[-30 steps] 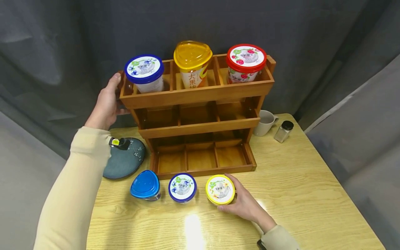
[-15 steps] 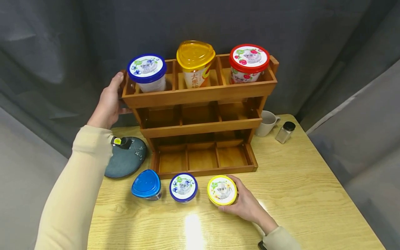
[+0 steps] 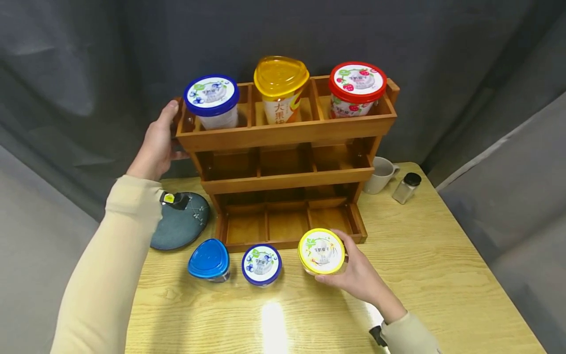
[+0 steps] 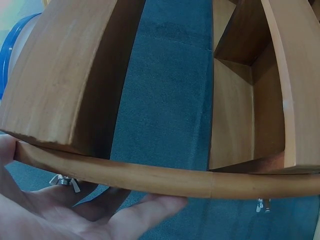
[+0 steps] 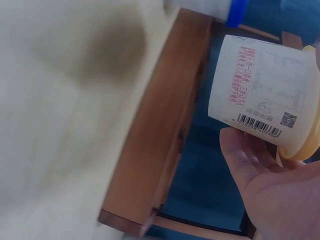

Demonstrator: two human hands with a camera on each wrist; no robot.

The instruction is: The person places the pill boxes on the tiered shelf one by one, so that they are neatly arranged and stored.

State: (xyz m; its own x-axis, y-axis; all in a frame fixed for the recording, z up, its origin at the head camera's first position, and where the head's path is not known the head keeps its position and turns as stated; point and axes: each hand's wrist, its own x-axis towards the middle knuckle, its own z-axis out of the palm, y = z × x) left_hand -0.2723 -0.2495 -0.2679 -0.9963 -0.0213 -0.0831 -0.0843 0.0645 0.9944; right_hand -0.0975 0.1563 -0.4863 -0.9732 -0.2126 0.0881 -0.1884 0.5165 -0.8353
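My right hand (image 3: 359, 273) holds a white cup with a yellow lid (image 3: 321, 251), fingers along its right side. In the right wrist view the cup's printed side (image 5: 262, 90) shows, raised off the table. My left hand (image 3: 156, 141) grips the left side of a three-tier wooden rack (image 3: 283, 135); the left wrist view has its fingers (image 4: 145, 212) against the rack's side rail (image 4: 150, 177). On the top tier stand a blue-lidded cup (image 3: 212, 98), an amber-lidded cup (image 3: 281, 83) and a red-lidded cup (image 3: 357, 86). Before the rack are a cup with a blue triangular lid (image 3: 209, 259) and a round blue-lidded cup (image 3: 261, 265).
A dark blue plate (image 3: 179, 226) lies left of the rack under my left forearm. Right of the rack stand a grey mug (image 3: 379, 176) and a small black-capped jar (image 3: 406, 188). A dark curtain (image 3: 283, 29) hangs behind the table.
The yellow-lidded cup has been lifted off the table by my right hand and moved slightly forward and right. My left hand stays on the rack; the whole view has shifted a little.
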